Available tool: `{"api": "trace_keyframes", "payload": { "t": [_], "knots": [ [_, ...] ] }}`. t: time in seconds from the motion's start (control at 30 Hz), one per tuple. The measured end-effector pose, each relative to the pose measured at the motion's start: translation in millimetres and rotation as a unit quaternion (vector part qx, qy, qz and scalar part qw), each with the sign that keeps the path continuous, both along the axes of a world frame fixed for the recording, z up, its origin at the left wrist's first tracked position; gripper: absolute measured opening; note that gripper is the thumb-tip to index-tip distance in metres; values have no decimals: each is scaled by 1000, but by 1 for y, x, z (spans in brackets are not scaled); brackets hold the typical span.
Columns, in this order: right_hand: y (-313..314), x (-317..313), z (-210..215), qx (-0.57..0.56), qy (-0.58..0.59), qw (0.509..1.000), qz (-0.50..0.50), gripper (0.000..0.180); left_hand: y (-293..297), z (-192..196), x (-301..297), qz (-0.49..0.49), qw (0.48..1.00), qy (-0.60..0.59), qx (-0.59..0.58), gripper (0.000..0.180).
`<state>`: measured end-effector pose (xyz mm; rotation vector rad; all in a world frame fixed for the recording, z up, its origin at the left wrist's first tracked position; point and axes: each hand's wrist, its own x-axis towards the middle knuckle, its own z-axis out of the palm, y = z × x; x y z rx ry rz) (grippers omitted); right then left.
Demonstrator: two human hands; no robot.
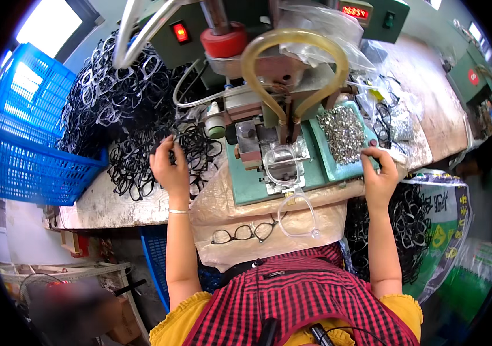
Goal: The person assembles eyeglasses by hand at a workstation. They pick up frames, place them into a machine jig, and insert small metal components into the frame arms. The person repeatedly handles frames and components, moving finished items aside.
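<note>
My left hand [170,170] is over a pile of black eyeglass frames [136,167] left of the machine, its fingers curled together. Whether it grips one of them is hard to make out. On the right, my right hand [381,176] pinches thumb and forefinger at the edge of a green tray [331,164] full of small shiny metal pieces [341,134]. Anything between those fingertips is too small to name. A clear eyeglass frame [313,214] hangs at the front of the green-based machine [246,187], partly under its head. Black eyeglass frames [243,232] lie on the brown sheet before me.
A thick yellowish hose [250,55] loops over the machine head. Blue plastic baskets [32,164] stand at the far left beside a tall heap of frames [104,86]. More black frames fill a printed sack [439,230] at the right, below the table edge.
</note>
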<state>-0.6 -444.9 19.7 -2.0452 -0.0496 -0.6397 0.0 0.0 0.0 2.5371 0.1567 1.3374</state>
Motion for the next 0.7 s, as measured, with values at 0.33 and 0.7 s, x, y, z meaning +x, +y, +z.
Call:
{"api": "trace_keyframes", "payload": {
  "t": [0.33, 0.7],
  "knots": [
    [119, 35, 48, 245, -28, 942, 228, 25, -42, -12, -18, -167, 812, -39, -558, 15],
    [127, 16, 70, 398, 78, 870, 282, 40, -106, 103, -42, -418, 781, -189, -424, 19]
  ]
}}
